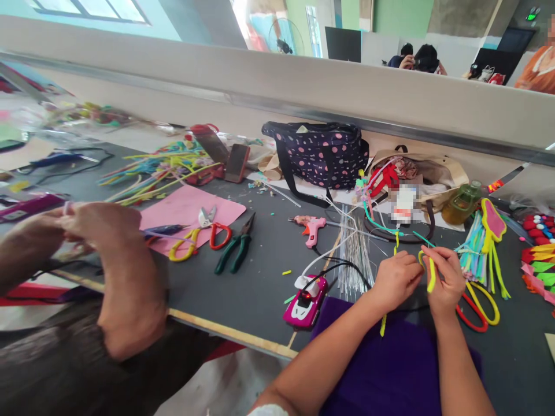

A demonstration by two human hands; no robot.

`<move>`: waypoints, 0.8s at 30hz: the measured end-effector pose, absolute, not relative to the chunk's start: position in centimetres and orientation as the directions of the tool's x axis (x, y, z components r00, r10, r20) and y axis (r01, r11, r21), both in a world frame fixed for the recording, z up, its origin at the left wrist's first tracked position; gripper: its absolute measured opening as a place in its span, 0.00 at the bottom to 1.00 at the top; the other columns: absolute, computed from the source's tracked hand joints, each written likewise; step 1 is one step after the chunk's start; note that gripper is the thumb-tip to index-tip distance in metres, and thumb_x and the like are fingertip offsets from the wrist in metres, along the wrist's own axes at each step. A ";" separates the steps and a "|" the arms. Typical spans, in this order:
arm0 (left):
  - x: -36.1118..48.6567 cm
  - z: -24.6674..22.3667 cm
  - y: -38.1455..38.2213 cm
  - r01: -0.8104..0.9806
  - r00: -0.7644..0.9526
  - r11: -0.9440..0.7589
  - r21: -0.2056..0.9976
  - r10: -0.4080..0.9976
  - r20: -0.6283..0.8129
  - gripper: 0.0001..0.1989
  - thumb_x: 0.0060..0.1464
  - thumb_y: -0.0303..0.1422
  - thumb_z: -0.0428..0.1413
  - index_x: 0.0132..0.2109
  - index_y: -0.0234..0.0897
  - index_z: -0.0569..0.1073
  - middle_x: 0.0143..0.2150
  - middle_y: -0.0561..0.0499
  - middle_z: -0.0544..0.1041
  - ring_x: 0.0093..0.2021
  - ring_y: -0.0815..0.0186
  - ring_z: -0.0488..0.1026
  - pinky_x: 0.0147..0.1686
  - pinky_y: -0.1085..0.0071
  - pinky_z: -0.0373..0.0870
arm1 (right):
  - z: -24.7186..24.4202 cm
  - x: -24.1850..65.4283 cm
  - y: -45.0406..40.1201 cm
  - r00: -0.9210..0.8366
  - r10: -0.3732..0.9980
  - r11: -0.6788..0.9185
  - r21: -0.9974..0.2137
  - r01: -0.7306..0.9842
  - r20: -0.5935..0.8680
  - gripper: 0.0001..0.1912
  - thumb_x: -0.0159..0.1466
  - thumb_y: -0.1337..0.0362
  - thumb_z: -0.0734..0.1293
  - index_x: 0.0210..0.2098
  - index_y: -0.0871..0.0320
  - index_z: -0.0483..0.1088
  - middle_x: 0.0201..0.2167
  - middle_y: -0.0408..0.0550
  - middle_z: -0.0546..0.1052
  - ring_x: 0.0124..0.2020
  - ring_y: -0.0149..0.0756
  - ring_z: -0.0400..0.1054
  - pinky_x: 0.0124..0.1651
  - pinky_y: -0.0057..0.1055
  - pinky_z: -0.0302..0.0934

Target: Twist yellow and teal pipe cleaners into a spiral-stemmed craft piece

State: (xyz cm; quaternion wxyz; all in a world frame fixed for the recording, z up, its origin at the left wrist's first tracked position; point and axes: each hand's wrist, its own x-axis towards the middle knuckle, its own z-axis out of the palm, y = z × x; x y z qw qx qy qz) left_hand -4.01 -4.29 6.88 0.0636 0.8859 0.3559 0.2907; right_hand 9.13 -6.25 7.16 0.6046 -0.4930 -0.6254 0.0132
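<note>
My left hand (pixel 395 279) and my right hand (pixel 446 280) are close together over the dark table (pixel 260 277), both pinching a yellow pipe cleaner (pixel 430 270). The pipe cleaner is bent into a loop at the top between my fingers, and its tail hangs below my left hand over a purple cloth (pixel 390 364). A teal wire (pixel 381 225) runs up from my hands toward a bundle of craft pieces (pixel 377 179).
A co-worker's arms (pixel 108 260) work at the left. Scissors (pixel 191 240), green pliers (pixel 236 248), pink glue gun (pixel 313 227), metal wires (pixel 355 254), a pink device (pixel 306 300), red and yellow scissors (pixel 479 306), a dotted bag (pixel 323 153) and pipe cleaners (pixel 165 164) lie around.
</note>
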 end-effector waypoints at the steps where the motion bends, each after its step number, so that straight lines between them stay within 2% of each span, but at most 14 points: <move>1: -4.0 6.8 -4.3 0.591 0.568 -0.735 0.332 0.672 0.476 0.11 0.62 0.33 0.50 0.32 0.37 0.72 0.31 0.50 0.73 0.34 0.65 0.66 0.32 0.69 0.60 | 7.4 8.8 -6.4 0.226 0.625 0.541 -0.624 0.564 0.747 0.12 0.63 0.68 0.65 0.43 0.50 0.77 0.37 0.47 0.75 0.38 0.35 0.71 0.40 0.35 0.67; 4: -4.2 6.9 -4.2 0.592 0.517 -0.711 0.380 0.696 0.498 0.11 0.62 0.32 0.50 0.32 0.37 0.72 0.31 0.50 0.73 0.33 0.66 0.66 0.32 0.69 0.60 | 7.8 7.9 -6.7 0.328 0.622 0.582 -0.700 0.413 0.711 0.09 0.63 0.69 0.66 0.40 0.53 0.78 0.36 0.47 0.78 0.38 0.37 0.73 0.41 0.36 0.68; 8: -4.6 7.2 -3.9 0.585 0.436 -0.682 0.439 0.721 0.538 0.10 0.61 0.31 0.50 0.32 0.37 0.73 0.29 0.51 0.72 0.32 0.66 0.66 0.32 0.70 0.60 | 7.6 7.4 -6.7 0.470 0.667 0.581 -0.798 0.160 0.579 0.04 0.61 0.65 0.68 0.34 0.56 0.77 0.32 0.47 0.79 0.32 0.36 0.73 0.33 0.34 0.68; 13: -4.9 7.5 -3.8 0.545 0.340 -0.662 0.514 0.735 0.587 0.12 0.61 0.30 0.50 0.31 0.36 0.73 0.26 0.51 0.71 0.30 0.68 0.65 0.32 0.70 0.60 | 7.9 7.9 -6.6 0.560 0.691 0.592 -0.802 -0.075 0.457 0.03 0.58 0.66 0.70 0.32 0.58 0.77 0.28 0.45 0.80 0.24 0.32 0.70 0.25 0.29 0.63; 17: -4.9 7.7 -3.7 0.506 0.296 -0.661 0.554 0.736 0.609 0.12 0.61 0.30 0.50 0.30 0.36 0.73 0.25 0.51 0.70 0.29 0.68 0.65 0.31 0.71 0.60 | 8.3 8.4 -6.7 0.577 0.705 0.591 -0.792 -0.155 0.413 0.03 0.56 0.65 0.71 0.30 0.59 0.76 0.26 0.45 0.79 0.22 0.32 0.70 0.23 0.28 0.61; 24: -5.0 7.6 -3.6 0.473 0.266 -0.683 0.557 0.713 0.649 0.12 0.61 0.29 0.50 0.29 0.36 0.72 0.25 0.52 0.70 0.29 0.68 0.64 0.31 0.70 0.60 | 8.6 9.1 -6.7 0.627 0.682 0.590 -0.789 -0.169 0.376 0.05 0.55 0.64 0.72 0.29 0.59 0.76 0.25 0.44 0.78 0.23 0.31 0.71 0.22 0.26 0.62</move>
